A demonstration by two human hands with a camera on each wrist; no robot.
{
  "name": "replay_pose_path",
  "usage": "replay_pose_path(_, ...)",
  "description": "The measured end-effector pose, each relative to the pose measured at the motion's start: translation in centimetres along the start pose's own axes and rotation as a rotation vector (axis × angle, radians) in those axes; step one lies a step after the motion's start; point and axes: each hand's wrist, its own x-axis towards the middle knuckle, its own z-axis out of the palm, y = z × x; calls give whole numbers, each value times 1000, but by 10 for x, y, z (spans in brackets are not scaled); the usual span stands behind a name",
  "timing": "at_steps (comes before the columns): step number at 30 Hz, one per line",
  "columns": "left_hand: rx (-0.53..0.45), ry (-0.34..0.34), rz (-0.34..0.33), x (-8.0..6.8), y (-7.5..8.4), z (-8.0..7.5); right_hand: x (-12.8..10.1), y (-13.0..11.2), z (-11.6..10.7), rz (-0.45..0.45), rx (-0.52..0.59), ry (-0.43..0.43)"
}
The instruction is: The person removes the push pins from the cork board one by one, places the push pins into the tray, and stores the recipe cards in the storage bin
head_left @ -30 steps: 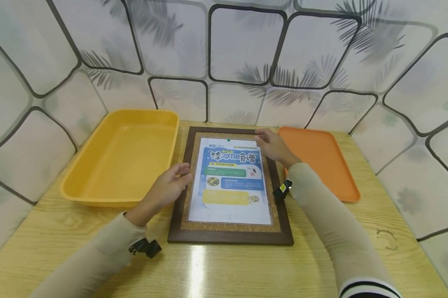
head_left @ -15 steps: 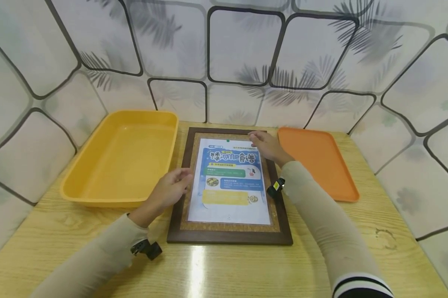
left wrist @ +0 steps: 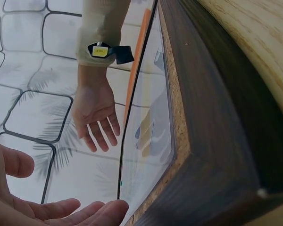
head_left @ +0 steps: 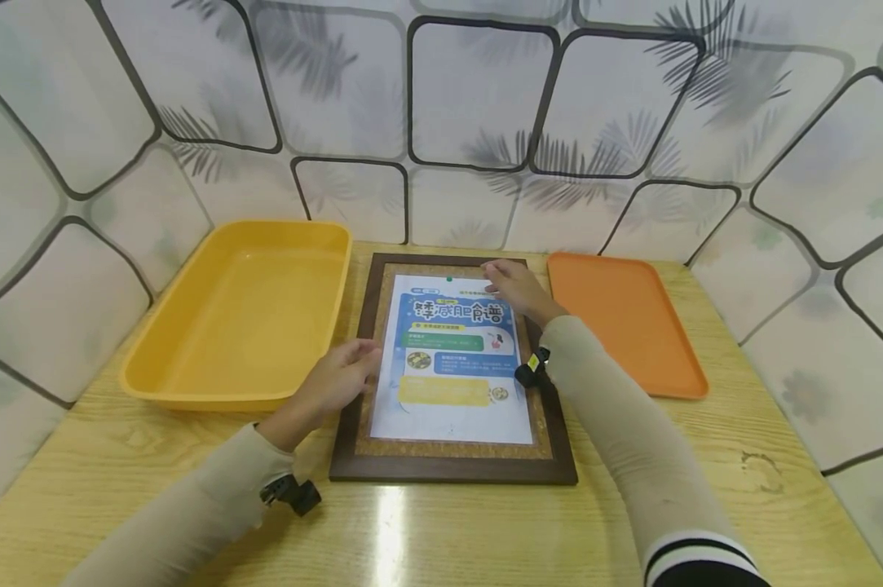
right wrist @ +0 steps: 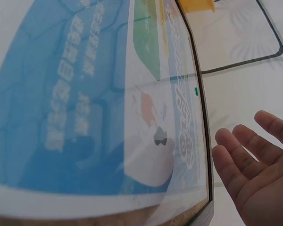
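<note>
A dark wooden picture frame [head_left: 452, 471] lies flat on the pale wood counter [head_left: 441, 530], about midway between 2 trays. Inside its cork border [head_left: 382, 326] sits a blue and white printed sheet [head_left: 452, 367] with a green pin [head_left: 450, 279] at its top edge.

The left hand [head_left: 334, 379] rests at the frame's left side, about halfway along its length, with its fingers straight and loosely spread, the tips over the frame's dark edge. It grips nothing. In the left wrist view the fingers [left wrist: 61, 209] lie relaxed and open beside the frame's raised rim [left wrist: 217, 141].

The right hand [head_left: 510, 285] is at the frame's upper right corner, palm down, fingers extended toward the top of the sheet. The head view does not make plain whether the tips touch the sheet or hang just above it. In the right wrist view the fingers [right wrist: 245, 155] are straight and slightly apart, holding nothing, just beside the sheet's top edge.

A deep yellow tray [head_left: 155, 359] stands just left of the frame, close to its long side. A shallow orange tray [head_left: 632, 326] lies just right of the frame, beyond the right forearm. Both arms wear beige sleeves [head_left: 632, 456], each with a small black device at the wrist. Patterned wall panels [head_left: 478, 90] surround the counter on 3 sides.
</note>
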Motion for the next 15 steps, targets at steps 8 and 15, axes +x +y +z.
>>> replay_pose_path(8,7,-26,-60,3,-1,2,6,-1,7,51,-65,31)
replay_pose_path(15,31,-34,-62,4,-2,1,7,2,12,43,-53,20)
